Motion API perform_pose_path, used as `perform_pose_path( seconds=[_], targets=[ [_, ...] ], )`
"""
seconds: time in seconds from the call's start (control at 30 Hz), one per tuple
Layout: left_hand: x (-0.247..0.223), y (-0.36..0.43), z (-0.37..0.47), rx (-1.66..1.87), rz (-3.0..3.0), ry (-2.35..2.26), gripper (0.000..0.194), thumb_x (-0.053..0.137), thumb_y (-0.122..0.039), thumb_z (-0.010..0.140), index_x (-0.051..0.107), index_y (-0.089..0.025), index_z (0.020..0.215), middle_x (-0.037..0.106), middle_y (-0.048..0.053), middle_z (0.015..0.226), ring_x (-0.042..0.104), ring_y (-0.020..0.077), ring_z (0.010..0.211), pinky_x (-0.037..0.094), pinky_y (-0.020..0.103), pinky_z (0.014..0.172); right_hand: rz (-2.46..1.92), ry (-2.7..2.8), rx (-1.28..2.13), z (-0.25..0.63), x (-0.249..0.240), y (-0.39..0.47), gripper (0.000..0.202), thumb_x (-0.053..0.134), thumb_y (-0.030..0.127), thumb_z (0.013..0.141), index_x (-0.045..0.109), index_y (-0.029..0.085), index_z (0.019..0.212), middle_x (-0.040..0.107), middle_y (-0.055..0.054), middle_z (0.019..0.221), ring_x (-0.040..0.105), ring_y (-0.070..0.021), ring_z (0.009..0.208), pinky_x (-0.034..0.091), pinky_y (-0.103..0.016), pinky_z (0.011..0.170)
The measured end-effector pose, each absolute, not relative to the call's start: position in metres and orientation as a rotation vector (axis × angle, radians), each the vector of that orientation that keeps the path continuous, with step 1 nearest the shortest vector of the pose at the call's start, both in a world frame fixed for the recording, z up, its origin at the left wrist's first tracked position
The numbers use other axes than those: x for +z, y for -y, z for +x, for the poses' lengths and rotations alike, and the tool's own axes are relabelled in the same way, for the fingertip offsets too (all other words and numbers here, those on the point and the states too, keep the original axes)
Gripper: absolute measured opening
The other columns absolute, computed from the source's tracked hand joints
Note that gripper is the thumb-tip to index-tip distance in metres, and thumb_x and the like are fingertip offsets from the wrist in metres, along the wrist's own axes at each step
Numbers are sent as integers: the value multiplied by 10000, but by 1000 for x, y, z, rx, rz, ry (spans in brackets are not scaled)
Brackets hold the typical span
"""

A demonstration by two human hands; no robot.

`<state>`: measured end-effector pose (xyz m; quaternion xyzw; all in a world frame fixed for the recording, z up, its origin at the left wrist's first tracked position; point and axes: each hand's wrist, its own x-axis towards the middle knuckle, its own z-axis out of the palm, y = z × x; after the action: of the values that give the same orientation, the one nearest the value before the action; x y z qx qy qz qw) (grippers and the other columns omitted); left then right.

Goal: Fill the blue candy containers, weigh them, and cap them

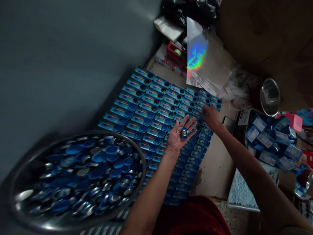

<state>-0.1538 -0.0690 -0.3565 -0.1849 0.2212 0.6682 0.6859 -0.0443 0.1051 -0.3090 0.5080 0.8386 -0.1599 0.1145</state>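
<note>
Palm up, my left hand (177, 135) holds a small stack of round blue and silver lids (184, 133) over the rows of blue packs. My right hand (210, 117) is closed, with its fingertips down at the upper right part of those rows; whatever it pinches is hidden. Many blue rectangular packs (158, 125) lie side by side on the table. Those in the upper rows show a dark round spot at one end, while lower ones show a blue disc there. A big metal bowl (143, 163) full of blue and silver lids stands at the left.
Behind the packs are a red tape dispenser (173, 51), a shiny plastic sheet (207, 62) and a black bag (190, 11). At the right are a metal cup (269, 96), a heap of blue boxes (266, 137) and a tray of pale bits (244, 189).
</note>
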Motion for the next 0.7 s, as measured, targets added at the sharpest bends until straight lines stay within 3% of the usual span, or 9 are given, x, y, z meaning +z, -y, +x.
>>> perform_pose_path(
  seconds=[0.1, 0.23, 0.3, 0.4, 0.5, 0.57, 0.7],
  targets=[
    [-354, 74, -153, 1528, -430, -488, 573, 325, -530, 1131, 546, -269, 1591, 625, 138, 1569, 586, 308, 1468, 528, 521, 1157, 1445, -2594, -1050, -31, -305, -55, 161, 680, 271, 960, 757, 237, 1097, 759, -29, 890, 706, -217, 829, 495, -303, 765],
    [-354, 74, -147, 1448, -458, -483, 589, 299, -508, 1137, 530, -232, 1604, 637, 163, 1547, 660, 305, 1382, 617, 452, 1031, 1104, -2581, -1685, -13, -317, -12, 239, 751, 207, 895, 806, 250, 1124, 762, -43, 1078, 707, -179, 907, 524, -279, 791],
    [-355, 73, -142, 1404, -498, -498, 579, 307, -468, 1141, 551, -181, 1581, 663, 185, 1508, 689, 301, 1341, 636, 413, 990, 1157, -2576, -1775, -6, -327, -3, 198, 840, 239, 827, 834, 246, 1025, 759, -52, 1069, 700, -185, 907, 529, -285, 785],
    [-358, 76, -134, 1400, -594, -546, 511, 354, -390, 1138, 624, -132, 1487, 748, 183, 1373, 722, 298, 1288, 629, 423, 1014, 1423, -2406, -1934, 4, -340, 5, 110, 882, 315, 782, 821, 234, 825, 764, -39, 893, 687, -188, 801, 532, -290, 725],
    [-360, 79, -128, 1442, -693, -610, 424, 403, -331, 1120, 704, -146, 1355, 812, 144, 1221, 738, 292, 1262, 605, 469, 1068, 1636, -2043, -2094, 8, -349, 13, 127, 836, 346, 792, 821, 230, 843, 754, -15, 758, 668, -186, 671, 534, -297, 648],
    [-360, 78, -126, 1492, -745, -625, 394, 420, -316, 1110, 747, -151, 1255, 825, 133, 1167, 732, 283, 1274, 573, 481, 1119, 1667, -2052, -2012, 6, -351, 16, 128, 799, 292, 787, 832, 236, 897, 758, -2, 765, 664, -181, 666, 540, -298, 662],
    [-357, 64, -124, 1678, -826, -588, 393, 412, -290, 1099, 783, -173, 1046, 835, 104, 1110, 714, 257, 1306, 508, 489, 1198, 1768, -2541, -1651, -9, -347, 22, 112, 723, 243, 857, 824, 241, 905, 748, -37, 896, 691, -202, 863, 560, -324, 822]
  ],
)
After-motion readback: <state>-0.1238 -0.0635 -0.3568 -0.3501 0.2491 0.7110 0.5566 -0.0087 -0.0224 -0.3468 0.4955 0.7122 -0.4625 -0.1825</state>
